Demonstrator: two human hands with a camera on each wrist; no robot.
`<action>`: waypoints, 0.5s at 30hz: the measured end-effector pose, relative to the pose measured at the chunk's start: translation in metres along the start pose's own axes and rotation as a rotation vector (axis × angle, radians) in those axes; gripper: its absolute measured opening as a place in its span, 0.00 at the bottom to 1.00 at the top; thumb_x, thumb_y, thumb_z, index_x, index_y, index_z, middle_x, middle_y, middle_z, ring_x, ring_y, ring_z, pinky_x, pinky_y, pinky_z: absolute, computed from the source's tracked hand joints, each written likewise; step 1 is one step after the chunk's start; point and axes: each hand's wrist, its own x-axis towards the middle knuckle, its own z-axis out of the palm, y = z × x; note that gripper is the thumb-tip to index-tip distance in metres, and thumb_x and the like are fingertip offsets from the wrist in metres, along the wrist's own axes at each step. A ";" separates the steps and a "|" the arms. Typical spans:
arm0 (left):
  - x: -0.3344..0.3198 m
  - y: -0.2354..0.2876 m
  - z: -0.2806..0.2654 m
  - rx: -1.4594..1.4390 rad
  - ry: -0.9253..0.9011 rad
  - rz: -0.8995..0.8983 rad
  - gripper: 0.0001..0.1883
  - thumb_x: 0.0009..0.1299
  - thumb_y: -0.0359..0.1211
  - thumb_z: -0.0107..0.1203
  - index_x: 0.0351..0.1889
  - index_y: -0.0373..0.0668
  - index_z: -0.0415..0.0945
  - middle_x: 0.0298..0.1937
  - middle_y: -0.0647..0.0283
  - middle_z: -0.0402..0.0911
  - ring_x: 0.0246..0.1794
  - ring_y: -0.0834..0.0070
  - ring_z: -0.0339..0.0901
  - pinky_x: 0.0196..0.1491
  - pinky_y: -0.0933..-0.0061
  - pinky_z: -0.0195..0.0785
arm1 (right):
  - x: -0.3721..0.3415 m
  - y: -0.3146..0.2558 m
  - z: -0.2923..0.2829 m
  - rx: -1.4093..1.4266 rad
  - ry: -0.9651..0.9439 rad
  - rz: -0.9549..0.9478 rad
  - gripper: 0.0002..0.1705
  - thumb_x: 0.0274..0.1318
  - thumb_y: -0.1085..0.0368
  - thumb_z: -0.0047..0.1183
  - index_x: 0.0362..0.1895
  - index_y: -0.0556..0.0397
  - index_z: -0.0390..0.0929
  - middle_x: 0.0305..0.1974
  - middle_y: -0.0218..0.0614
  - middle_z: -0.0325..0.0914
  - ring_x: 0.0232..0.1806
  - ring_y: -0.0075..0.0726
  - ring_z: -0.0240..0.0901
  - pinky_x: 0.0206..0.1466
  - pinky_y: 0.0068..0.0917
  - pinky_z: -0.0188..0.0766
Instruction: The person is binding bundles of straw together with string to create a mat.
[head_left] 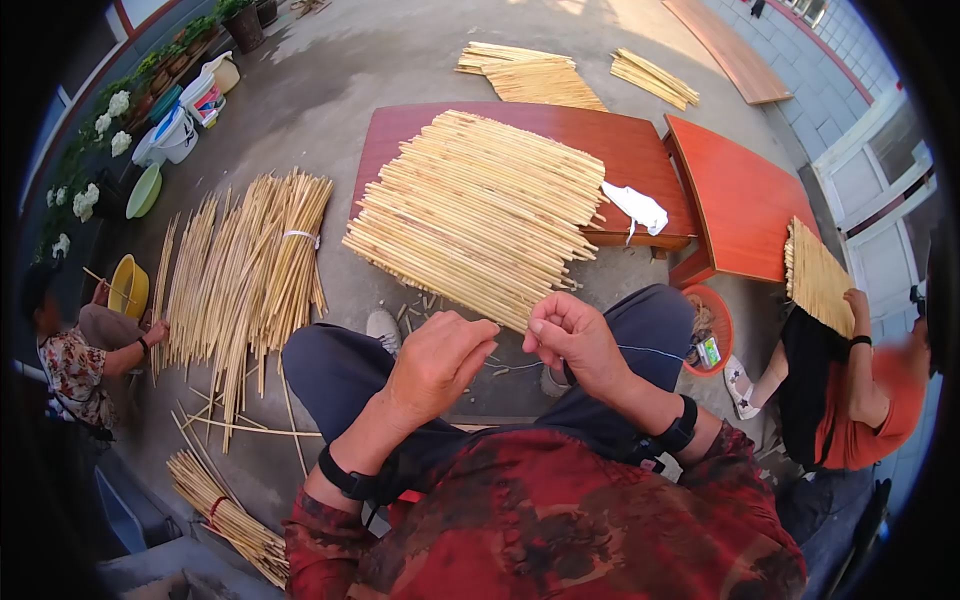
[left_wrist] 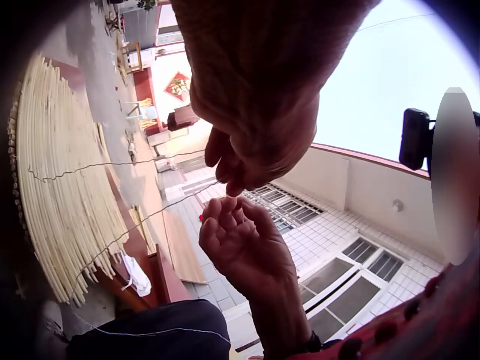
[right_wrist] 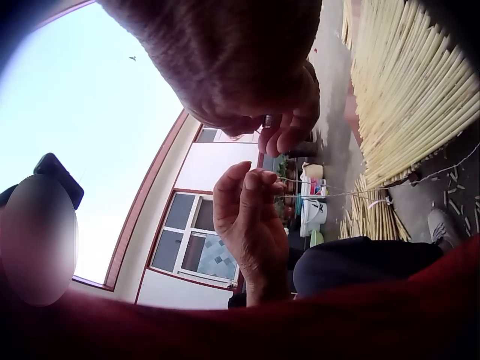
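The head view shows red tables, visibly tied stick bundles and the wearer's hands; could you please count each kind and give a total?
Red tables: 2 (darker table, brighter table)
Tied stick bundles: 2 (white-tied bundle, red-tied bundle)
Wearer's hands: 2 (left hand, right hand)
Total: 6

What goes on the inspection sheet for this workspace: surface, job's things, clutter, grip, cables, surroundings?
Surface: dark red table under the stalk mat; orange-red table beside it.
Job's things: stalk mat, overhanging the near edge; thin cord; stalk bundle on the floor.
Clutter: white cloth or bag beside the mat; stalk scraps on the floor.
Grip: left hand pinches the cord; right hand curled close by, hold unclear.
Cables: nothing seen for certain.
Surroundings: seated person at far left; seated person at far right holding another mat; buckets at left.
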 end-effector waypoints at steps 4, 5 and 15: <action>0.008 0.009 0.005 0.055 0.029 0.110 0.13 0.51 0.20 0.58 0.34 0.37 0.72 0.27 0.60 0.75 0.23 0.66 0.70 0.26 0.72 0.62 | 0.007 0.017 0.015 0.216 0.019 -0.096 0.07 0.57 0.66 0.43 0.35 0.58 0.66 0.30 0.37 0.72 0.25 0.24 0.72 0.29 0.17 0.72; 0.008 0.009 0.002 0.069 0.028 0.103 0.13 0.51 0.20 0.58 0.35 0.37 0.72 0.27 0.60 0.75 0.23 0.66 0.71 0.26 0.72 0.63 | 0.006 0.017 0.018 0.182 -0.064 -0.065 0.07 0.57 0.66 0.43 0.35 0.58 0.66 0.31 0.38 0.72 0.26 0.28 0.74 0.31 0.20 0.74; -0.001 -0.006 -0.021 0.105 -0.128 -0.100 0.11 0.54 0.22 0.57 0.35 0.38 0.72 0.27 0.60 0.74 0.27 0.66 0.71 0.30 0.72 0.65 | -0.009 -0.027 -0.026 -0.137 0.020 0.115 0.02 0.56 0.67 0.45 0.32 0.51 0.67 0.18 0.23 0.64 0.13 0.10 0.49 0.14 0.09 0.41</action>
